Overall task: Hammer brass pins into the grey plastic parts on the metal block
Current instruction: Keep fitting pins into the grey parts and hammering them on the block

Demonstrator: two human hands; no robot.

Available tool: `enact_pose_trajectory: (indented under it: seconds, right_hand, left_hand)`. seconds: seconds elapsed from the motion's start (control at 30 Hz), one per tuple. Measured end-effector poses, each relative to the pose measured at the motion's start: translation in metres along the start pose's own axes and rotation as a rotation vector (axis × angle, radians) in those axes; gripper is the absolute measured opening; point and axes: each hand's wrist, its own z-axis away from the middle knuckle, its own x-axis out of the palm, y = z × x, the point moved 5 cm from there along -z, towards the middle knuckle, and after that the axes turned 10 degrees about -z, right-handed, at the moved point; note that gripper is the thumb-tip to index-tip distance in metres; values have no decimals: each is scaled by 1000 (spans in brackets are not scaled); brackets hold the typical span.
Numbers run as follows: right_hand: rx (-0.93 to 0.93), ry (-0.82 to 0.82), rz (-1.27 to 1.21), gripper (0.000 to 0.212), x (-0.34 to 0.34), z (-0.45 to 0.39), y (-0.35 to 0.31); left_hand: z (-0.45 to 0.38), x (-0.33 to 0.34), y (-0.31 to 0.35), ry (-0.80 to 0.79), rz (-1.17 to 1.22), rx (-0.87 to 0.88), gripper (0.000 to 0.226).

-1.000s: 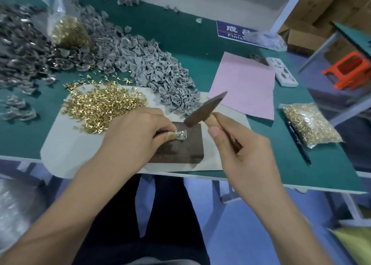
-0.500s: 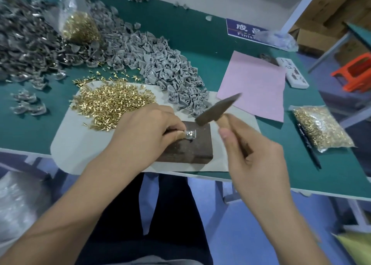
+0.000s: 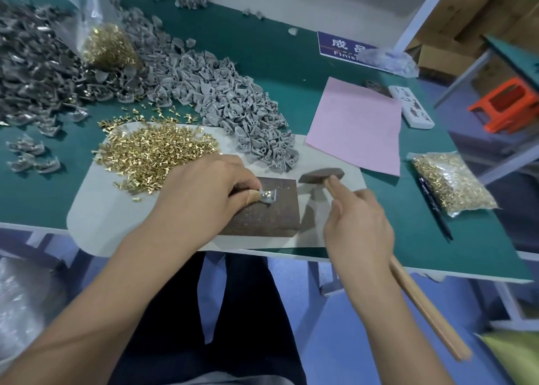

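Far left: grey parts (image 3: 221, 104) heaped beside loose brass pins (image 3: 151, 154). Centre: my left hand (image 3: 201, 198) pinches one part (image 3: 268, 195) flat on the near metal block (image 3: 271, 218). Right: my right hand (image 3: 355, 224) curls around the hammer (image 3: 320, 176) handle, its head raised just right of the block. Far right: bagged pins (image 3: 449, 180).

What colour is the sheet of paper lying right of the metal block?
Pink: the sheet of paper is plain pale pink, without print, seen best in the head view.
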Motion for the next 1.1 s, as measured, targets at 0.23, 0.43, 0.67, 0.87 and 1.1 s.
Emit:
enact_pose_trajectory:
  seconds: [0.23,0.43,0.67,0.87,1.1]
  right_hand:
    - [-229,100,-125,31,-9,-4,-20]
    - [-521,-118,-586,17,12,4,-94]
    - [-620,-325,-642,18,63,14,-181]
    - [-690,-442,-485,5,120,32,-256]
    - [-796,-390,-271,18,145,39,-290]
  left_hand:
    - [2,1,0,16,12,16,12]
    - [23,-6,-26,141,265,-107,4]
    - [68,-29,-109,269,326,-362,10]
    - [110,-32,-175,292,179,-595,8]
    - [120,-32,-203,245,-30,-732,10]
